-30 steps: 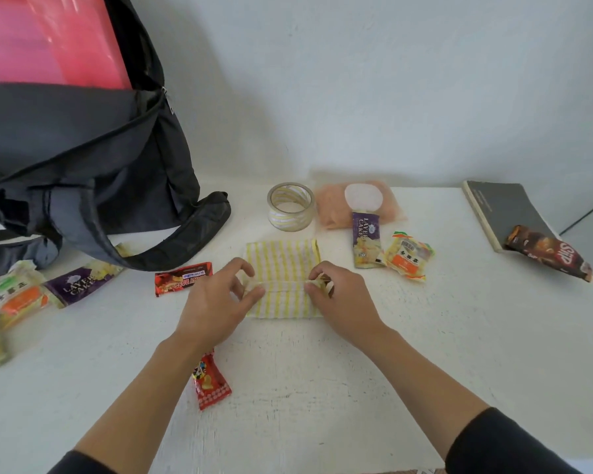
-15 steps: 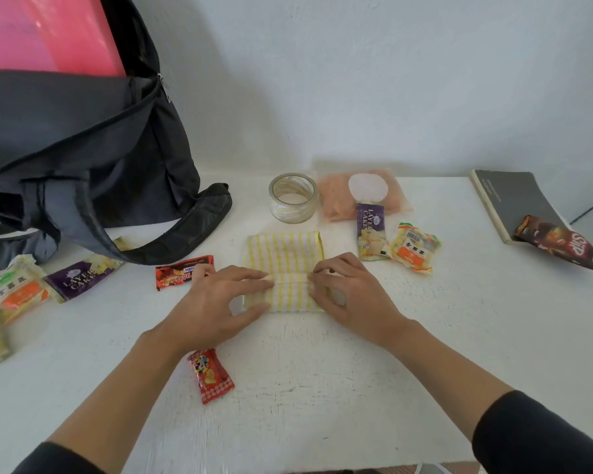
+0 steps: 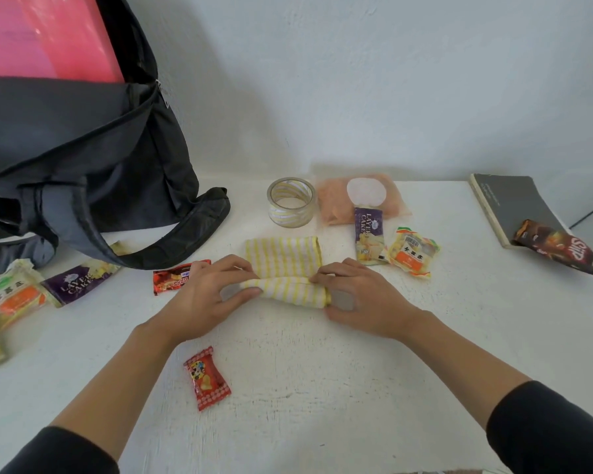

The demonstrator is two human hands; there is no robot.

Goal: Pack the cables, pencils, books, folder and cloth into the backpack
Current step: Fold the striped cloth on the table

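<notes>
Yellow-striped cloth point(image 3: 285, 254) lies half rolled at the centre of the frame. The fingers point(image 3: 235, 265) of both hands curl over the top of the roll, with the thumbs tucked against its near side. The left hand point(image 3: 206, 297) pinches the left end and the right hand point(image 3: 365, 299) pinches the right end, so each hand is closed on the fabric.

The roll's long axis runs left to right across the picture, square to the forearms. The unrolled flap lies flat on the table point(image 3: 288, 398) just beyond the fingers, toward the top of the frame.

The backpack point(image 3: 69, 155) stands in the upper left, its mouth open, and a pink folder point(image 3: 42, 39) rises out of it. The left hand is the nearer one to that opening. I judge that once the flap is rolled up, the bundle must travel up and to the left, end first.

A grey book point(image 3: 504, 203) lies at the right edge, well apart from the hands and not yet packed. Snack packets are scattered around both hands.
</notes>
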